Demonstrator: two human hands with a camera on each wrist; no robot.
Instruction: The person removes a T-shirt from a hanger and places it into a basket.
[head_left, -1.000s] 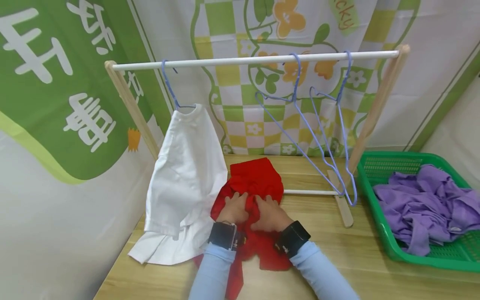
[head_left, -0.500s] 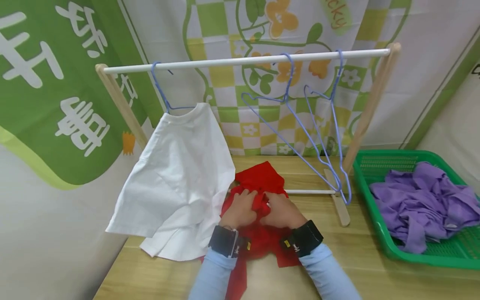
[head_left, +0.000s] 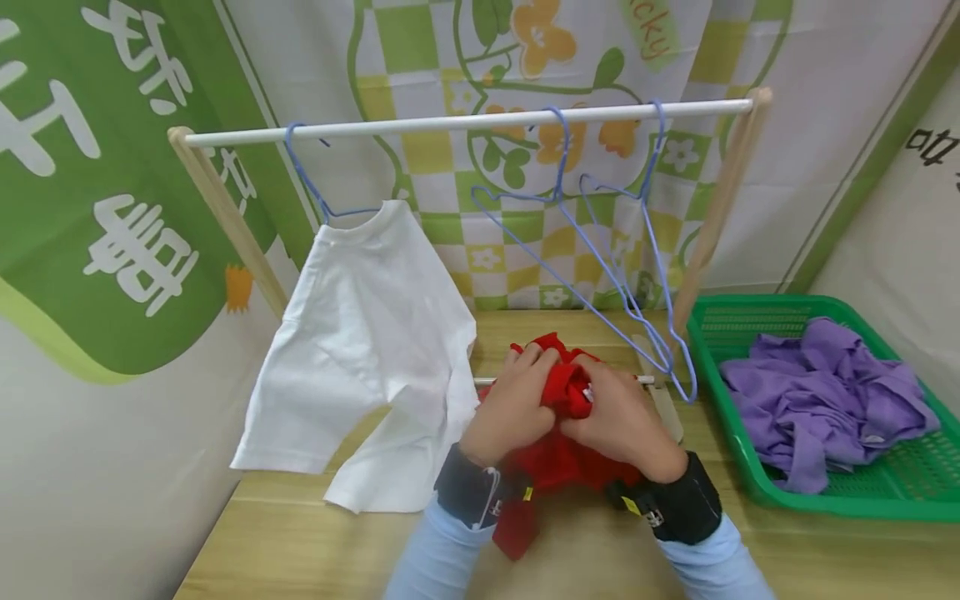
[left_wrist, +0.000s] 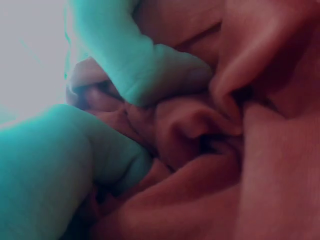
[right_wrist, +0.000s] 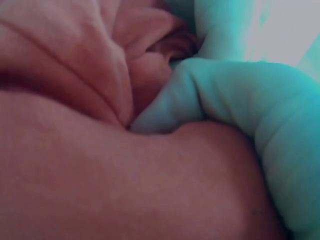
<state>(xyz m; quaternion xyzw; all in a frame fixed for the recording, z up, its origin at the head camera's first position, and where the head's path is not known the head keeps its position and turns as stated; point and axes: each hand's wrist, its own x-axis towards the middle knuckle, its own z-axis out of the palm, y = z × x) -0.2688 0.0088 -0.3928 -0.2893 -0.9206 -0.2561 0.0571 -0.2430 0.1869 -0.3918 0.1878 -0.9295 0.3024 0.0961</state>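
While both hands bunch it up, the red garment (head_left: 558,442) sits gathered on the wooden counter (head_left: 300,542), just in front of the lower rail of the small drying rack (head_left: 465,123). The left hand (head_left: 513,408) grips the cloth with curled fingers on its left side, and the right hand (head_left: 618,421) grips it on the right, the two hands touching over a fold where a small white tag shows. Each grip is closed on red fabric; the wrist views show only blurred folds of cloth pressed against fingers. Black wrist straps and light blue sleeves cover the forearms.

Just left of the garment, a white T-shirt (head_left: 360,350) hangs from a blue wire hanger (head_left: 307,179) on the rack's white top bar, its hem resting on the counter. Two empty blue hangers (head_left: 600,250) hang near the right end of the bar. A green plastic basket (head_left: 750,475) stands to the right on the counter, holding crumpled purple clothes (head_left: 817,400). Behind the rack hangs a backdrop with green and yellow checks, flowers, large white Chinese characters on green at the left, and a partly cut-off word ending in "cky" at the top.
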